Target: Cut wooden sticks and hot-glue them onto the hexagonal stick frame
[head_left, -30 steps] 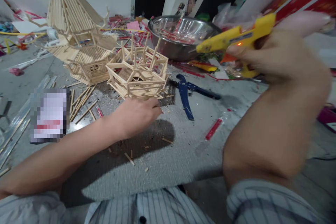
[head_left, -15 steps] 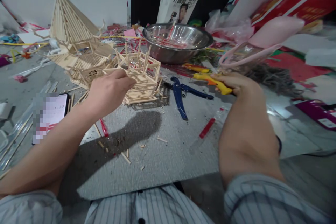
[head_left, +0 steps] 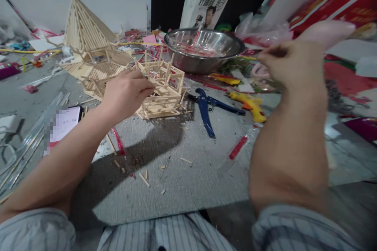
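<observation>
My left hand point(head_left: 125, 92) is closed, its fingertips pinching the near side of a small frame model point(head_left: 160, 102) built from thin wooden sticks, with upright posts on top. The fingers hide the exact spot they grip. My right hand point(head_left: 290, 64) is raised above the right side of the table, thumb and fingers bent together; anything between them is too blurred to make out. Below it lies a yellow hot glue gun point(head_left: 250, 106) with an orange trigger, apart from the hand. Blue-handled cutters point(head_left: 206, 111) rest open between the model and the glue gun.
A taller wooden stick tower point(head_left: 85, 27) with a pointed roof stands behind left. A steel bowl point(head_left: 203, 60) holds red and clear wrappers. A phone point(head_left: 63, 125) lies at left, a red glue-stick-like tube point(head_left: 238, 147) at right, stick scraps point(head_left: 144, 178) in front.
My right hand has let go of the yellow glue gun, now lying on the table, and has risen up and to the right. My left hand stays at the model. The view has shifted slightly.
</observation>
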Tool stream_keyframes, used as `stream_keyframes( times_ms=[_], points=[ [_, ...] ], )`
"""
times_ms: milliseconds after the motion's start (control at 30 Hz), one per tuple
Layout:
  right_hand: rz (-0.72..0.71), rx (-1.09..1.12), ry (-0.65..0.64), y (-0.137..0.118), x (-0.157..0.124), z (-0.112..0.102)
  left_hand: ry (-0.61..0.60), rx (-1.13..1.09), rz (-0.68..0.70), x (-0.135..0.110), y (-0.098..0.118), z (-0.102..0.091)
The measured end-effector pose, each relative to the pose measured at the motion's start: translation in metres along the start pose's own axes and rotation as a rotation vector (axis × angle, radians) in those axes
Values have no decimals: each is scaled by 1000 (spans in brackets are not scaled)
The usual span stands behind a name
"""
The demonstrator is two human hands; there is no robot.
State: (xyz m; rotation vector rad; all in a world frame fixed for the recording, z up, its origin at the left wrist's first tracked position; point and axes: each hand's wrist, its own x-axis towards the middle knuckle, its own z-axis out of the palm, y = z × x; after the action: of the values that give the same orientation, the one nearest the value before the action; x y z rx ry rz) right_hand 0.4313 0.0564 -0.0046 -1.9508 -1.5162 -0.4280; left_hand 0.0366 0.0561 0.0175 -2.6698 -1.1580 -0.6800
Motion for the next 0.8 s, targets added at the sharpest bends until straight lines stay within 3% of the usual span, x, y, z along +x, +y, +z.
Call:
stream_keyframes(
  times_ms=[33, 133, 267, 367, 500, 633, 733, 800],
  points=[
    [46, 10, 46, -21, -1, -9, -13, 2, -6, 4, 0, -2],
    [-123, 215, -2, -79, -14, -23, -44, 19, -19, 16, 1, -5],
    [-443, 484, -82, -133, -43, -8, -93, 34, 24, 28, 3, -3],
    [-533, 579, -102, -160, -58, 9, -80, 2, 78, 30, 4, 4],
    [-563, 578, -148, -175, -62, 20, -45, -8, 69, 29, 2, 14],
    [-559, 565, -178, -177, -57, 19, -6, -26, 97, 29, -9, 20],
    [-532, 559, -192, -176, -54, 16, 44, -66, 117, 27, -23, 12],
    [-501, 551, -203, -175, -52, 17, 16, -83, 72, 26, -30, 1]
  ],
)
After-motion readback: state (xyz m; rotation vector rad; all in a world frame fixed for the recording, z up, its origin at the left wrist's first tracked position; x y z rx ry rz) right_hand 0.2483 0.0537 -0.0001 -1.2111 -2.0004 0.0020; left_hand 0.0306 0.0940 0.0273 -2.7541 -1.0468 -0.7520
